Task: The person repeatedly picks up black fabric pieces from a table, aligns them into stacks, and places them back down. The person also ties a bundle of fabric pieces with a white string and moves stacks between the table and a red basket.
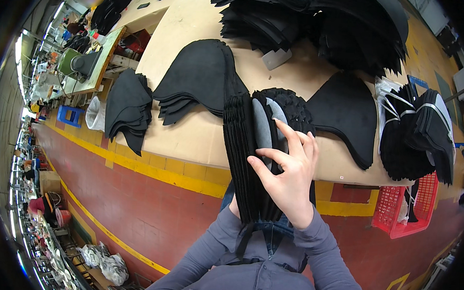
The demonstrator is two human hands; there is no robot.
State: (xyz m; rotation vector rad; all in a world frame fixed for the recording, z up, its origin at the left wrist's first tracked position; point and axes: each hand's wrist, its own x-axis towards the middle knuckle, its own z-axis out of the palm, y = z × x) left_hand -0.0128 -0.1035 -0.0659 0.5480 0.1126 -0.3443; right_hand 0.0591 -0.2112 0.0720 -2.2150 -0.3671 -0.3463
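Observation:
A thick stack of black cut fabric pieces (237, 150) stands on edge in front of me, across the table's near edge. Some grey faces (262, 123) show where the stack parts. My left hand (234, 207) is behind and under the stack, supporting it; only its wrist side shows and its fingers are hidden. My right hand (292, 172) is over the stack's right side, thumb and index finger apart. Its fingertips are close to the grey faces; I cannot tell whether they touch.
On the tan table (190, 137) lie black piles at left (196, 72) and right (346, 114), with a large heap (322, 23) at the back. Tied black bundles (427, 124) sit at the right corner, above a red plastic crate (404, 206). Another pile (129, 105) overhangs the left edge.

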